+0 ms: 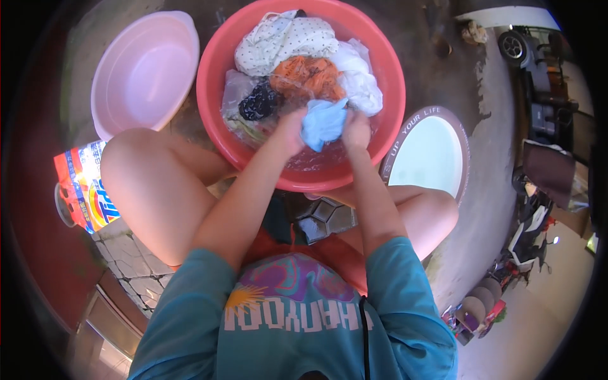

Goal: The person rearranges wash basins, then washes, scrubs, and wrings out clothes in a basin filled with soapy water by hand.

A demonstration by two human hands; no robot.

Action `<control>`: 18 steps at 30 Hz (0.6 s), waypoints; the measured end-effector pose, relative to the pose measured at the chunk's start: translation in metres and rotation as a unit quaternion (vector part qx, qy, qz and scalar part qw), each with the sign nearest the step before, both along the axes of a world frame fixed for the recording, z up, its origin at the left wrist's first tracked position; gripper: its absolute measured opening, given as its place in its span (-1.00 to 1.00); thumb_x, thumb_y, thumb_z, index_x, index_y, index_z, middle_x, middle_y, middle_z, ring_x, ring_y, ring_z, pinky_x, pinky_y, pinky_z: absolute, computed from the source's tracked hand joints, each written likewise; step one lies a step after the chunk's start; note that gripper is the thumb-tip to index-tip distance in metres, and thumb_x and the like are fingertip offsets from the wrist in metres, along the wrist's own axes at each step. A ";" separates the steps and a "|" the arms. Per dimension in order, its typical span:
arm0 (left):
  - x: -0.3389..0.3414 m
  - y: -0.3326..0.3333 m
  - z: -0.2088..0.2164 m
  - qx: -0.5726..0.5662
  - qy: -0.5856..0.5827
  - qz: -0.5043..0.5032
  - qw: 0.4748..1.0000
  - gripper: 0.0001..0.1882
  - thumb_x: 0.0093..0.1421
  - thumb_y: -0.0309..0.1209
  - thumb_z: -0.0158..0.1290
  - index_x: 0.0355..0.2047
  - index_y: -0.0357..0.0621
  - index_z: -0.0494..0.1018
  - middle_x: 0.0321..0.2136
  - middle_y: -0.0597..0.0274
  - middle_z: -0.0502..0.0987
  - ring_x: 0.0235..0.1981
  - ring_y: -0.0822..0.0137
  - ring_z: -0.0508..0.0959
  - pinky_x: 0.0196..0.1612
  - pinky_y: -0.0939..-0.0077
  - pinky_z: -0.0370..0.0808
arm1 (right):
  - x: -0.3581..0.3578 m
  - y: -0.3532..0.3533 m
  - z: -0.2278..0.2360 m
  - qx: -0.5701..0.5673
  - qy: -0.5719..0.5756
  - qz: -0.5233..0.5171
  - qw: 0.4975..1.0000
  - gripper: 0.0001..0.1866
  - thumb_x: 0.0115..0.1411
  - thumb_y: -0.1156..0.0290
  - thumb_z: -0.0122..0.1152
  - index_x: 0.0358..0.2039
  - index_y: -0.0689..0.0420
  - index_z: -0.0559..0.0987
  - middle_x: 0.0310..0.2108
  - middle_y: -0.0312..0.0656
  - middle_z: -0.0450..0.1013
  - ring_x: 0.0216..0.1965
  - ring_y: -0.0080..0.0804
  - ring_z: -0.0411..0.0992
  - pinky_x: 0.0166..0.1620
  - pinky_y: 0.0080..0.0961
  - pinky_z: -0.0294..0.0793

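The left hand (292,132) and right hand (357,131) each grip one side of the light-blue cloth (324,123), bunched between them inside the coral basin (211,95). Wet fabric could slip loose and splash; the orange garment (304,75), if not colourfast, might stain the white garment (362,88) touching it.

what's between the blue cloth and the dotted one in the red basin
The orange cloth lies between the blue cloth and the dotted cloth; the head view shows it.
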State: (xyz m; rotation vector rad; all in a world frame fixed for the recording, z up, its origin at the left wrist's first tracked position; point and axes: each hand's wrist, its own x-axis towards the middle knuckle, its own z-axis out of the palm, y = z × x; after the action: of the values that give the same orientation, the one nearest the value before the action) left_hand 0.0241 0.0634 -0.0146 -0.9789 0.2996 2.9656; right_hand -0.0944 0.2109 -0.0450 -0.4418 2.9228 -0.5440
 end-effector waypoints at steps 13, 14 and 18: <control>0.012 0.018 -0.025 -0.057 -0.186 -0.059 0.979 -0.51 0.23 -0.01 -0.07 0.09 0.05 0.29 0.11 0.24 0.32 0.07 0.04 0.36 0.13 0.13 0.25 | 0.062 -0.031 0.026 -0.224 -0.400 -0.108 0.882 -0.70 0.01 0.46 0.20 -0.19 0.19 0.50 -0.33 -0.05 0.51 -0.26 -0.18 0.50 -0.13 -0.33 0.45; 0.008 0.015 -0.026 0.020 -0.101 -0.048 0.994 -0.48 0.22 -0.01 -0.06 0.09 -0.02 0.30 0.01 0.21 0.39 -0.02 0.12 0.43 0.05 0.21 0.34 | 0.082 -0.030 0.048 -0.266 -0.358 -0.060 0.893 -0.70 0.02 0.49 0.18 -0.18 0.20 0.48 -0.32 -0.02 0.51 -0.27 -0.17 0.51 -0.17 -0.33 0.46; 0.020 0.001 -0.092 0.069 0.130 -0.129 0.981 -0.59 0.28 -0.06 -0.18 -0.18 -0.11 0.45 -0.28 0.17 0.53 -0.24 0.27 0.52 -0.19 0.38 0.48 | 0.162 -0.051 0.135 -0.306 -0.174 0.186 0.917 -0.76 0.08 0.45 0.16 -0.21 0.19 0.45 -0.34 0.04 0.44 -0.33 -0.02 0.48 -0.21 -0.25 0.44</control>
State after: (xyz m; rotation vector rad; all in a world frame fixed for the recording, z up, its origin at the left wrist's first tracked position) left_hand 0.0445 0.0639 -0.1070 -0.4941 0.1998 2.8247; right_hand 0.0673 0.1598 0.0902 -0.8414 2.2007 -1.3138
